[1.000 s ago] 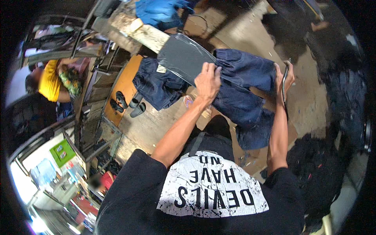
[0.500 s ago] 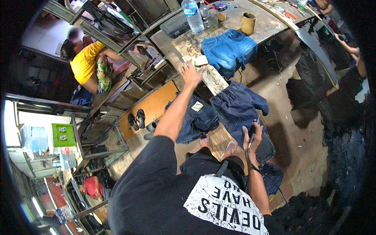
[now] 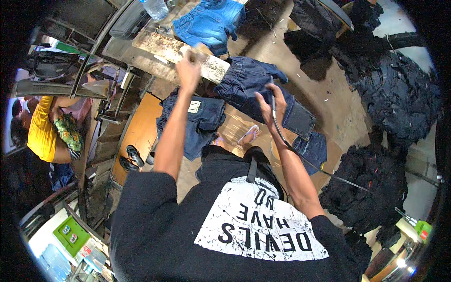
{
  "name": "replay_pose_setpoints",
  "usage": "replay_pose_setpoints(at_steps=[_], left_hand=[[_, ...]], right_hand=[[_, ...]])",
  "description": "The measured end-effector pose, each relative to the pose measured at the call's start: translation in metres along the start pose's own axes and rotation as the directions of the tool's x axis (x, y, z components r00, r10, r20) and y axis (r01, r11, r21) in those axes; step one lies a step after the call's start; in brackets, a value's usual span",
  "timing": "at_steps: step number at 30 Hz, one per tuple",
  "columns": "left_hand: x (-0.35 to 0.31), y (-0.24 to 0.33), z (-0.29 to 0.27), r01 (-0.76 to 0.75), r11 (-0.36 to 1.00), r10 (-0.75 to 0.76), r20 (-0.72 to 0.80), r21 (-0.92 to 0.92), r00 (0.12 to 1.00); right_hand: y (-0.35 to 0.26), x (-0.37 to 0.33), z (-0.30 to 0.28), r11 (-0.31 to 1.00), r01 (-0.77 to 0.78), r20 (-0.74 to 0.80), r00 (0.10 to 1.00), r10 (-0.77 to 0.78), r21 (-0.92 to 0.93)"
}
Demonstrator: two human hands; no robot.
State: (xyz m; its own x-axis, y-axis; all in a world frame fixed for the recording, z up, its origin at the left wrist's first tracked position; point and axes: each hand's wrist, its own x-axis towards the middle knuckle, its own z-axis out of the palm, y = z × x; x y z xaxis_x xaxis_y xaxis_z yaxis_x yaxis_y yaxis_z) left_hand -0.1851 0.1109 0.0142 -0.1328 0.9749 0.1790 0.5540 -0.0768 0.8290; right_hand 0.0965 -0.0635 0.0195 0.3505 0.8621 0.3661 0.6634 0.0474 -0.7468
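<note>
Dark denim garment (image 3: 244, 94), upper centre of the frame, sits at the end of a pale plank (image 3: 155, 45); it looks soft, limp, moderately heavy, probably easiest held by its gathered waistband (image 3: 226, 81). Right hand (image 3: 271, 105) curls round a slim corded tool (image 3: 274, 113); left hand (image 3: 189, 70) blurs beside a block (image 3: 204, 49), grip unclear. Clear bottle (image 3: 155, 8), upper left: contents uncertain.

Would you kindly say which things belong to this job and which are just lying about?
Apparently in use:
pale block at the left hand
mottled board
dark denim shorts and cord at the right hand

Apparently lying about:
black sandals
water bottle
black cloth
</note>
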Motion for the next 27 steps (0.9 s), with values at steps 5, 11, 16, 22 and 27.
replay_pose_setpoints(at_steps=[5,11,16,22,27], left_hand=[[-0.116,0.052,0.009,0.249,0.886,-0.194,0.176,-0.390,0.965],[-0.128,0.062,0.020,0.264,0.898,-0.179,0.257,-0.352,0.950],[-0.122,0.067,0.028,0.158,0.956,-0.082,0.292,-0.248,0.953],[-0.106,0.071,0.024,0.316,0.879,-0.166,0.390,-0.358,0.905],[-0.108,0.071,0.040,0.239,0.948,-0.140,0.397,-0.212,0.907]], right_hand=[[-0.029,0.011,0.055,0.993,0.101,0.161,0.981,-0.110,0.059],[-0.020,0.030,0.041,0.978,0.204,0.310,0.933,-0.183,-0.035],[-0.026,0.045,0.037,0.953,0.295,0.274,0.913,-0.304,0.074],[-0.042,0.053,0.034,0.991,0.128,0.187,0.974,-0.130,0.023],[-0.044,0.054,0.030,0.970,0.195,0.131,0.968,-0.214,0.146]])
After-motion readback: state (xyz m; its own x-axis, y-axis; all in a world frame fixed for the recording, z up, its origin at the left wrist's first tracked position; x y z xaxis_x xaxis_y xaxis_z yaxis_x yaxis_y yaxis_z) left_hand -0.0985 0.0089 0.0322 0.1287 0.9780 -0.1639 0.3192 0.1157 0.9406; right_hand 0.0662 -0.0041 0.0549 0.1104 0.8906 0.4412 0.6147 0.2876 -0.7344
